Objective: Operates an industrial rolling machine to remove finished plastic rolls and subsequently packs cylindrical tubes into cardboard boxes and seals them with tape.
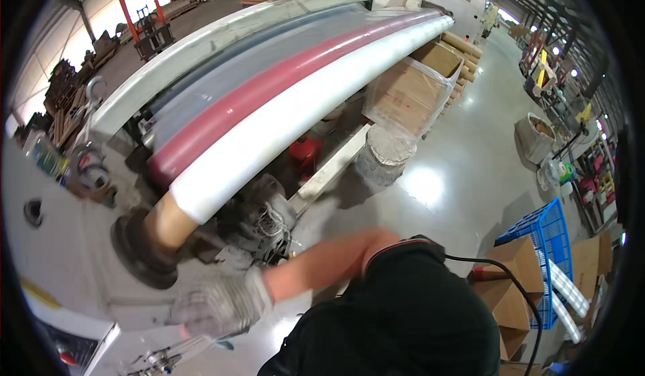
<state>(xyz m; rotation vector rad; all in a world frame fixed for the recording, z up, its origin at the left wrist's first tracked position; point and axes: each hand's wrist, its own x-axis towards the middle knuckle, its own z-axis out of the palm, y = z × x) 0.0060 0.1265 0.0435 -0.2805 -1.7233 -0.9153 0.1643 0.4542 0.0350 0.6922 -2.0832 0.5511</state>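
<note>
My left hand (pixel 218 302), in a grey work glove, reaches left across a grey machine housing (pixel 60 268). It is blurred and lies just below the end of a long roll of white film (pixel 302 114). Whether it grips anything is not visible. The roll's brown cardboard core (pixel 168 218) sits in a black round chuck (pixel 138 248) just above the glove. A red roller (pixel 269 84) and a grey roller (pixel 222 67) run alongside the white roll. My right hand is out of view.
Motor parts and cables (pixel 265 218) sit under the roll. A plastic-wrapped cardboard box (pixel 410 90) and a wrapped round bundle (pixel 384 154) stand on the shiny floor. A blue crate (pixel 547 235) and brown boxes (pixel 517 262) are at the right.
</note>
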